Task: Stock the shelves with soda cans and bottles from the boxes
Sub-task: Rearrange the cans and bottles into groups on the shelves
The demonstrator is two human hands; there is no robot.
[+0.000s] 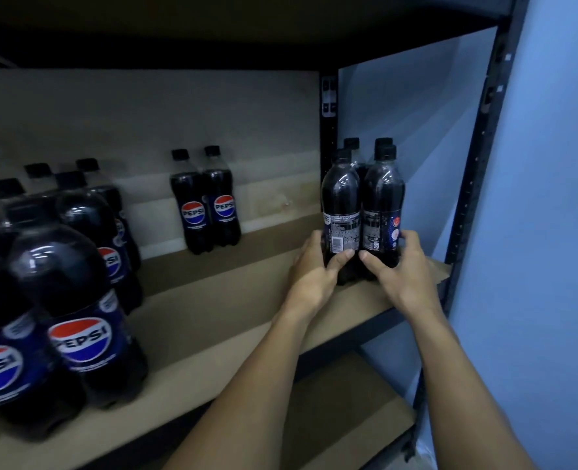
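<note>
The grip of the left hand (309, 269) is closed round the lower body of a dark plastic cola bottle with a black cap (340, 198). The right hand (402, 266) holds the neighbouring bottle (382, 198) likewise. Holding low probably steadies the tall bottles while they are set square. They are at the right end of the brown board shelf (213, 317), just in front of two more bottles (352, 145) and near the black steel upright (474, 164). A label-forward pair (206, 205) and a larger group (77, 300) stand well apart to the left, leaving room for more stock.
</note>
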